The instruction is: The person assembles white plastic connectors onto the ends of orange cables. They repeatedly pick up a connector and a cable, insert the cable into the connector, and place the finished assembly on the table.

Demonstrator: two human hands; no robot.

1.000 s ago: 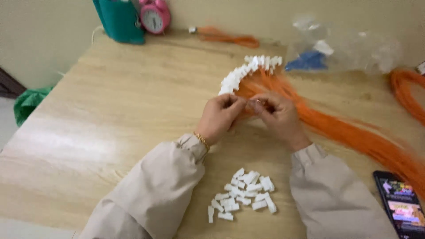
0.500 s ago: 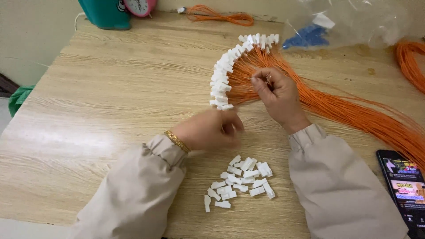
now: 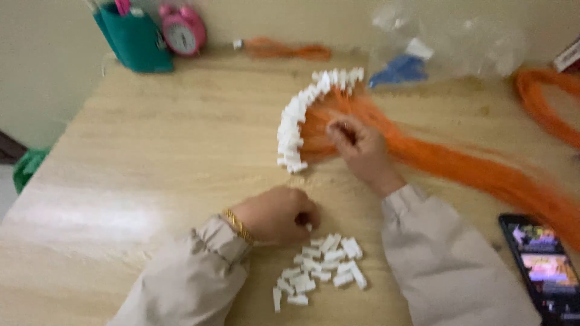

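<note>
Just below my left hand (image 3: 275,212) lies the loose pile of white plastic clips (image 3: 320,268), some twenty; its curled fingers touch the nearest. My right hand (image 3: 361,148) pinches one wire of the orange bundle (image 3: 459,166) beside one curved row of fitted clips (image 3: 296,124).

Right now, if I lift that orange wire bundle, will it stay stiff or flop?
Likely floppy: the wire bundle lies curved across the table, strands fanning apart. The white connectors on its ends would probably dangle and swing. Strands may slip loose, since the right hand pinches only a few.
</note>
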